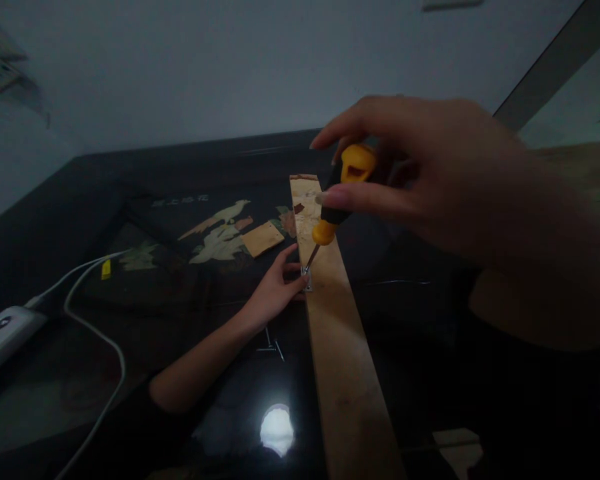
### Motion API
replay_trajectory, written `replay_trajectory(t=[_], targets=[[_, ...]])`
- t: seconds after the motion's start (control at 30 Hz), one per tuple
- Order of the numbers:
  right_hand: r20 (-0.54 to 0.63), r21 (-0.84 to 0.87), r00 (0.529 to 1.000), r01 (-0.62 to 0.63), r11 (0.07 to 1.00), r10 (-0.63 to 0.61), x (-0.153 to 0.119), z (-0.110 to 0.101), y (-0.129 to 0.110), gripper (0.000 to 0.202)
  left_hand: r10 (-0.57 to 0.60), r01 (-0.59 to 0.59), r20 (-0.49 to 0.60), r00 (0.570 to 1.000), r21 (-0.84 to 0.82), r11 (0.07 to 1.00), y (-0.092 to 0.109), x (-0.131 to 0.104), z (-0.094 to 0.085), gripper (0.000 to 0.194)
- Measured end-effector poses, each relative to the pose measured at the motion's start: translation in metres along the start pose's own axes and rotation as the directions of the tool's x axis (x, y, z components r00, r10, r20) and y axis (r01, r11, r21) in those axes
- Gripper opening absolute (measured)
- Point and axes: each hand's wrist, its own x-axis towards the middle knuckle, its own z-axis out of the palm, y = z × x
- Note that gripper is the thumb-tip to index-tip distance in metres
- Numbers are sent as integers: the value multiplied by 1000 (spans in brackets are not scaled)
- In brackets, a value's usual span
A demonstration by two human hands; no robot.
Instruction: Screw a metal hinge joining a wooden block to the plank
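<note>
My right hand (400,160) is closed round the yellow and black handle of a screwdriver (324,231). The shaft slants down to the left, and its tip meets a small metal bracket (307,280) at the left edge of a long wooden board (343,347). With fingers and thumb, my left hand (280,283) grips the bracket against the board's edge; its fingertips are partly hidden. Whether a screw sits under the tip is too small to tell. Below my left wrist, several loose screws (273,348) lie on the glossy black table (220,400).
A small square wooden piece (263,239) with holes lies left of the board. At the far left is a white power strip (10,333) with a white cable (120,360) looping over the table. A pale wall (205,73) rises behind the table.
</note>
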Motion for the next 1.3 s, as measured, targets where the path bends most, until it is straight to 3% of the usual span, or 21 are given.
replay_trajectory(t=[0.13,0.27,0.4,0.5,0.57,0.73,0.87,1.03,1.17,1.3], targets=[[96,35,990,103,994,-106,-2,-13,3,25,-6,5,10,1000,12,1000,0,1,0,70],[12,-134,1000,6,991,-4,2,-6,-5,18,-11,11,5,1000,19,1000,1,0,1,69],[-28,-321,988,-154,934,153,6,7,-14,36,-13,13,3,1000,21,1000,2,0,1,69],[-38,-377,980,-196,905,197,7,11,-15,47,-13,13,3,1000,8,1000,2,0,1,69],[-47,-358,984,-177,917,171,5,10,-11,49,-11,11,1,1000,5,1000,1,1,1,70],[32,-121,998,65,991,-61,-5,-6,7,40,9,-9,6,1000,10,1000,-1,1,-1,69],[74,-38,993,90,995,-87,-7,-12,8,34,7,-8,12,1000,8,1000,-1,1,-1,69],[17,-205,1000,5,979,-1,1,-1,-7,21,2,-2,-6,1000,17,1000,0,1,1,68],[0,-377,986,-157,913,170,6,9,-16,37,2,-2,-5,1000,18,1000,0,1,1,69],[-27,-363,977,-208,908,213,5,11,-13,42,14,-14,2,1000,24,1000,-2,2,0,70]])
